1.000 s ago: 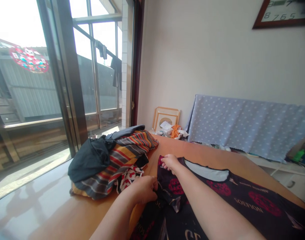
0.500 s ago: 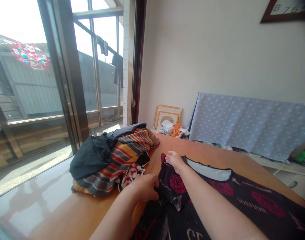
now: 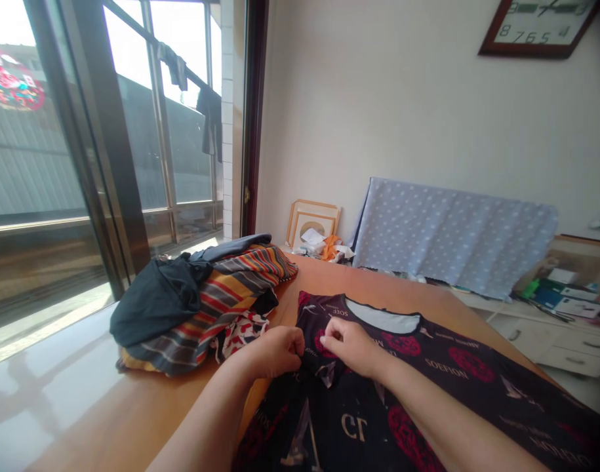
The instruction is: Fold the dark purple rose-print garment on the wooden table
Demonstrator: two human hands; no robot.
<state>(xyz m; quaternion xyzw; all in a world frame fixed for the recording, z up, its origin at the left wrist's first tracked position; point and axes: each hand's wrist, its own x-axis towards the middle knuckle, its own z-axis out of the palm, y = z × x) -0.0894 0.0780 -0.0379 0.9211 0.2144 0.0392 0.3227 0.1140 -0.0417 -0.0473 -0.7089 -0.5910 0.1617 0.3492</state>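
Observation:
A black shirt [image 3: 427, 387] with red prints and white lettering lies spread flat on a wooden table [image 3: 147, 413]. My left hand [image 3: 275, 351] is closed, pinching the shirt's sleeve edge at its left side. My right hand [image 3: 346, 344] is closed too, gripping the same bunched sleeve fabric a little to the right. The two hands are close together, just below the shirt's white-lined neck opening [image 3: 381, 321].
A heap of clothes [image 3: 201, 301], dark and striped, sits on the table to the left. A glass sliding door [image 3: 83, 164] runs along the left. Behind the table stand picture frames [image 3: 312, 223], a dotted blue cloth [image 3: 452, 236] and a low white cabinet [image 3: 550, 334].
My right hand has pulled back from the shirt's shoulder toward my left hand, and both now grip the sleeve together. The view has shifted right.

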